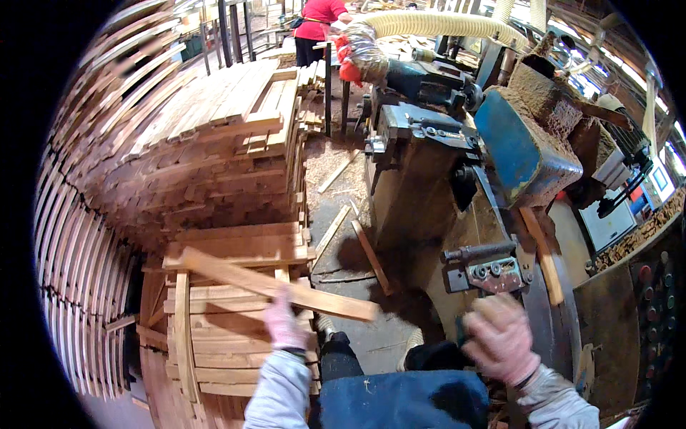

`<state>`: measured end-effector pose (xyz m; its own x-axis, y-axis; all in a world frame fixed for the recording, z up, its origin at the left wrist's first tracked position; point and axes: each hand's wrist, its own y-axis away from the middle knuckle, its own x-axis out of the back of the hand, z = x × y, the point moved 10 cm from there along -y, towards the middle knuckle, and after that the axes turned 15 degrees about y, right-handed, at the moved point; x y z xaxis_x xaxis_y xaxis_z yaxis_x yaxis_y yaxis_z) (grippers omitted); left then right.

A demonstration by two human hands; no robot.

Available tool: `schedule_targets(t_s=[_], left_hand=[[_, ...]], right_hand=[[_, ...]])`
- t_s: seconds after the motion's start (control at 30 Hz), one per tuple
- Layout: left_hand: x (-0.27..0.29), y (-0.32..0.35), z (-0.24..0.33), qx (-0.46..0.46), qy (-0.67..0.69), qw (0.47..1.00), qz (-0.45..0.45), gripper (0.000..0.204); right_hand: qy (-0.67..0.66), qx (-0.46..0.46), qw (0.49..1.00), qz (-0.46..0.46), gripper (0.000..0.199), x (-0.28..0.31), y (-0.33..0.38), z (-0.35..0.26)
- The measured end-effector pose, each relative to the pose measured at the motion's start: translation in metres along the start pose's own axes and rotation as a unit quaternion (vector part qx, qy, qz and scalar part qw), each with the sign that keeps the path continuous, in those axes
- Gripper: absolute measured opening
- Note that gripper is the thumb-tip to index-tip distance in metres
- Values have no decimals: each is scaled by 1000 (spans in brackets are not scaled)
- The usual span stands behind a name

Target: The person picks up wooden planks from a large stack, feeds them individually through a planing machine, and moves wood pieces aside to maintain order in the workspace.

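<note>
My left hand (284,322), in a pinkish work glove, is closed around a wooden board (236,275). The board hangs aslant above a stack of planks (236,334), its near end pointing right. On the other side, my right hand (502,339), gloved alike, is curled shut beside the machine table. Its palm side is hidden, so whether anything is in it cannot be seen. Just beyond those fingers is a metal fitting with rollers (493,272) on the woodworking machine (421,164).
Large piles of boards (243,164) rise on the left. Loose wood strips (371,257) and shavings lie on the floor. A blue, sawdust-covered metal hood (511,146) and a ribbed hose (443,25) belong to the machinery. Another person (321,25) in red stands far off.
</note>
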<state>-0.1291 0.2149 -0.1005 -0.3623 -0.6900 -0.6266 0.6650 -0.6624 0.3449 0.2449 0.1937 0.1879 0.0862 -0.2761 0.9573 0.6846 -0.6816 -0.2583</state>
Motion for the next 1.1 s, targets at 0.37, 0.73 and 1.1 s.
schedule_targets(t_s=[0.37,0.73,1.1], left_hand=[[-185,165,-56,152,77,920,-353,41],[77,-245,33,-110,-236,965,-30,66],[81,-198,29,-35,-51,997,44,90]], right_hand=[[36,-407,910,-74,100,59,255,17],[192,-530,816,-127,82,77,370,32],[6,-503,836,220,68,30,211,187]])
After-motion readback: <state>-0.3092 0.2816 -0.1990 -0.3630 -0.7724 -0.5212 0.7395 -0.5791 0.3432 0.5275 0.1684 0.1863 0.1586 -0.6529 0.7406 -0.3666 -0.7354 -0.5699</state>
